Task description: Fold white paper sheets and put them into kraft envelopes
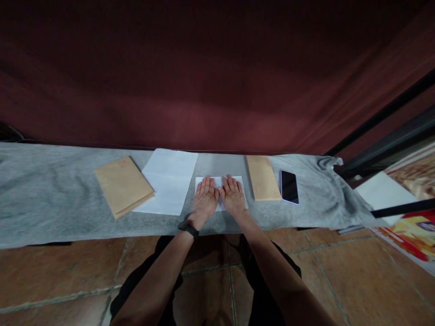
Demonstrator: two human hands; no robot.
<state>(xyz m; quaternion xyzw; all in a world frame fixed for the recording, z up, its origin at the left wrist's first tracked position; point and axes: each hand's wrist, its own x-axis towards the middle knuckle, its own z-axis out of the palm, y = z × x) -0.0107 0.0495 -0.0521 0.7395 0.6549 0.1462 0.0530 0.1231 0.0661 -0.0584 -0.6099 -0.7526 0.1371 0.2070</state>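
Both palms press down on a small sheet of white paper [220, 207] that lies on the grey cloth. My left hand [205, 197] is flat on its left half, fingers stretched out and pointing away from me. On the right half rests my right hand [233, 195], also flat, with the thumbs nearly meeting at the middle. Much of the paper is hidden under the hands. Left of it are larger white sheets [170, 181], partly covered by a stack of brown envelopes [124, 185]. Right of the hands lie more brown envelopes [263, 179].
A phone [289, 186] with a dark screen lies right of the envelopes. The grey cloth [54, 194] covers a long narrow surface before a dark red curtain [217, 90]. Black bars [387, 117] and a colourful printed box [414, 231] are at the right.
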